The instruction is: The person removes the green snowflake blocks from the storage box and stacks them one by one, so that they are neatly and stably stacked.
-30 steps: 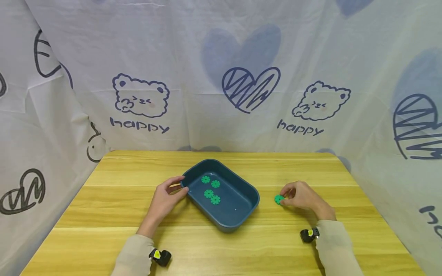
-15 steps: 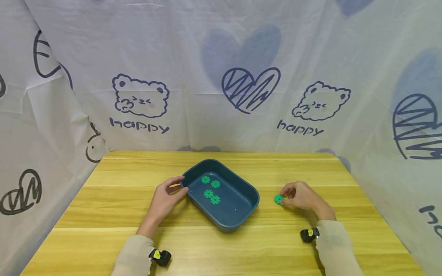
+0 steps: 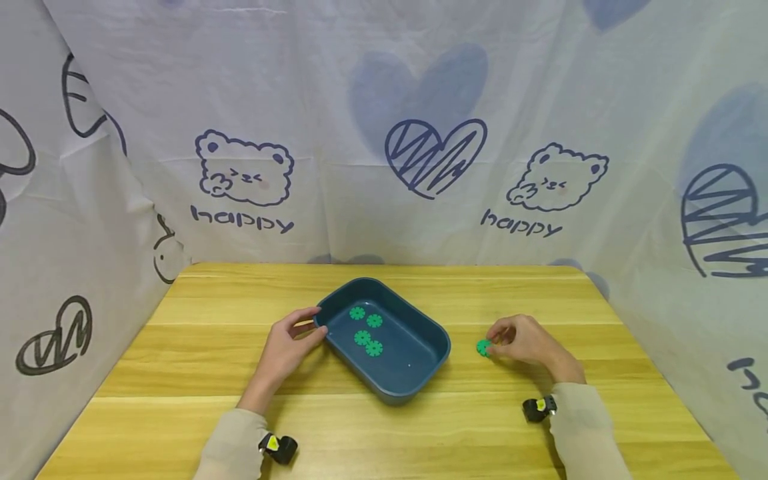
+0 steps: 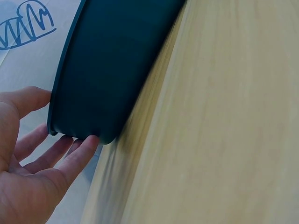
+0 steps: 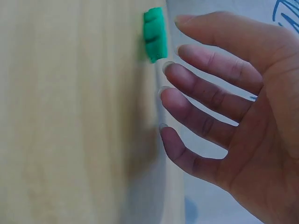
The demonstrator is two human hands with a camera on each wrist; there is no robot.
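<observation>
A dark blue plastic tray [image 3: 414,333] sits angled on the table, with several green notched discs [image 3: 375,321] lying flat on its floor. My left hand [image 3: 287,343] holds the tray's left corner, thumb on one side and fingers on the other. In the left wrist view, the fingertips [image 4: 91,142] touch the tray's outer wall. Another green notched disc [image 3: 483,347] lies on the table right of the tray, seen edge-on in the right wrist view. Close over it hovers my right hand [image 3: 521,341], fingers spread and loosely bent, a small gap separating its fingertips [image 5: 184,18] from the disc.
The wooden table [image 3: 420,440] reaches back to a white cloth [image 3: 336,167] printed with bears and hearts, which hangs behind and on both sides. Each wrist carries a small black camera [image 3: 282,448].
Both hands, the tray and the discs stay almost where they were. Only a very slight shift shows at the right wrist.
</observation>
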